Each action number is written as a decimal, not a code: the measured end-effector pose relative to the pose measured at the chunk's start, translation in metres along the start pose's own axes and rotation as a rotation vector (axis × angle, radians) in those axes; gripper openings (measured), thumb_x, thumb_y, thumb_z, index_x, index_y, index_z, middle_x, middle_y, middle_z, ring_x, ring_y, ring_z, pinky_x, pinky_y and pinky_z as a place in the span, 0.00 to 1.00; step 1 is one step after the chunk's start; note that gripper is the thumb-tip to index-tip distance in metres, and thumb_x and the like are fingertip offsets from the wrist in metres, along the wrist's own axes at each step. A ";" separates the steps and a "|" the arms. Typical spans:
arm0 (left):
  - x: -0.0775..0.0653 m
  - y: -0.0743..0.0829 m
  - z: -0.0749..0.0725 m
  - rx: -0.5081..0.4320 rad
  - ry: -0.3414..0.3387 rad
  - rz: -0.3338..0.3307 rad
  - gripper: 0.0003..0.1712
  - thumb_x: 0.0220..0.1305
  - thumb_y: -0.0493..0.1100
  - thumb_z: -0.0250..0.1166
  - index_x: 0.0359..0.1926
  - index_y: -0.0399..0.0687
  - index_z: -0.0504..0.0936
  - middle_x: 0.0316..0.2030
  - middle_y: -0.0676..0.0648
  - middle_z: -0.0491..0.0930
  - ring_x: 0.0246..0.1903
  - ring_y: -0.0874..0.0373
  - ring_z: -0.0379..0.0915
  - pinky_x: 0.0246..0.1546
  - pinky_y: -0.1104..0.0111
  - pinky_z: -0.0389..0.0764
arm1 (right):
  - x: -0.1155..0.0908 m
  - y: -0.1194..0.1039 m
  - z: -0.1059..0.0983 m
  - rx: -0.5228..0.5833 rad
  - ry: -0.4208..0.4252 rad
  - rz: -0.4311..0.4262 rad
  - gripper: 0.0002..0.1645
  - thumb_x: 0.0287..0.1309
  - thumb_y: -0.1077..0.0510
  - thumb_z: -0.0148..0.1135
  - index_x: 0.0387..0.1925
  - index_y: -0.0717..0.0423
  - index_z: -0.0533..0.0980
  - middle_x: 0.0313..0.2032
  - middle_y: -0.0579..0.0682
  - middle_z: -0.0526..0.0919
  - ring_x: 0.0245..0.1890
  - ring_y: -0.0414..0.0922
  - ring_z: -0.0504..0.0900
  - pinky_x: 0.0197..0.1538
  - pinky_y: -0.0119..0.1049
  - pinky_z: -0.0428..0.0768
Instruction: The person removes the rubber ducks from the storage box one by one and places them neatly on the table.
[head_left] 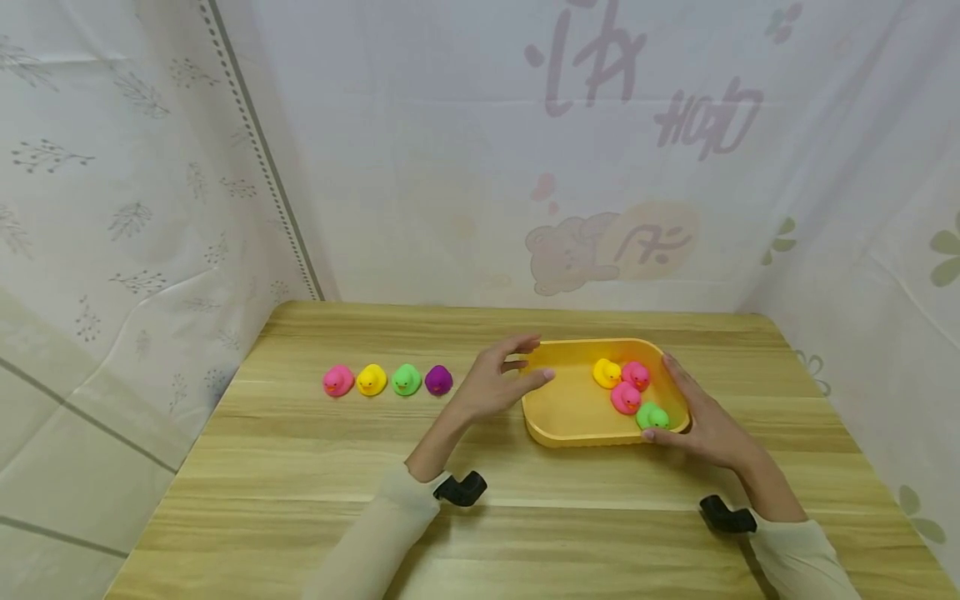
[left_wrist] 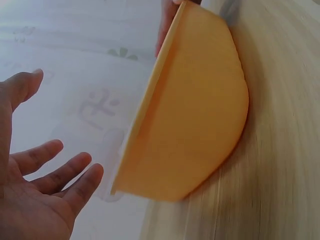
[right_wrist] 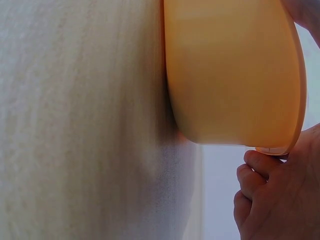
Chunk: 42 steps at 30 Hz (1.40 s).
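A yellow plastic basin [head_left: 570,439] rests on the wooden table, holding a yellow rubber duck [head_left: 606,373], two pink rubber ducks [head_left: 626,398] and a green rubber duck [head_left: 653,416] toward its right end. My right hand [head_left: 708,425] grips the basin's right end, thumb at the near corner and fingers along the far side. At the opposite end, my left hand [head_left: 491,379] hovers with fingers and thumb spread; the left wrist view shows a gap between this hand [left_wrist: 47,185] and the basin wall [left_wrist: 195,100].
Left of the basin, a row holds a pink duck [head_left: 339,381], a yellow duck [head_left: 372,380], a green duck [head_left: 407,380] and a purple duck [head_left: 438,380]. Printed cloth [head_left: 420,208] hangs behind the table [head_left: 300,517] and along both sides.
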<state>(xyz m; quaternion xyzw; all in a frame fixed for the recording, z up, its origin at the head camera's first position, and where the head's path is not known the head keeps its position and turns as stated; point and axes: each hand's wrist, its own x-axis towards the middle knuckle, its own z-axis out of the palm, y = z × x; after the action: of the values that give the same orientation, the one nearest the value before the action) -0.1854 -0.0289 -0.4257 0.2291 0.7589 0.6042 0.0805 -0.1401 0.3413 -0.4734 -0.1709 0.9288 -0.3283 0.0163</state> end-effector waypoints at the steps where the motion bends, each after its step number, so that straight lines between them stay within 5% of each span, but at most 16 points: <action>1: 0.001 0.000 0.002 0.006 -0.005 0.002 0.36 0.67 0.49 0.71 0.72 0.49 0.71 0.69 0.37 0.73 0.69 0.40 0.69 0.69 0.52 0.73 | 0.000 0.000 0.000 -0.001 0.001 -0.002 0.75 0.52 0.47 0.80 0.83 0.49 0.35 0.82 0.61 0.38 0.78 0.74 0.47 0.69 0.78 0.54; 22: 0.028 0.005 0.053 0.154 -0.060 -0.089 0.38 0.65 0.56 0.71 0.71 0.46 0.73 0.67 0.39 0.76 0.65 0.41 0.73 0.65 0.55 0.77 | 0.000 0.001 0.000 -0.004 -0.001 0.006 0.75 0.52 0.46 0.80 0.83 0.48 0.35 0.82 0.61 0.38 0.76 0.75 0.50 0.68 0.78 0.55; 42: 0.055 -0.007 0.095 0.159 0.048 -0.304 0.35 0.59 0.55 0.76 0.62 0.42 0.80 0.58 0.39 0.81 0.57 0.49 0.78 0.52 0.63 0.83 | 0.000 0.003 0.001 0.022 -0.006 0.002 0.75 0.51 0.47 0.80 0.83 0.47 0.35 0.83 0.60 0.39 0.77 0.74 0.49 0.68 0.78 0.55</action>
<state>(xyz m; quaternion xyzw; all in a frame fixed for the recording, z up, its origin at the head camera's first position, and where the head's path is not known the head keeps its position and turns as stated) -0.1981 0.0784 -0.4485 0.1027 0.8320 0.5285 0.1341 -0.1408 0.3422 -0.4761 -0.1709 0.9252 -0.3381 0.0211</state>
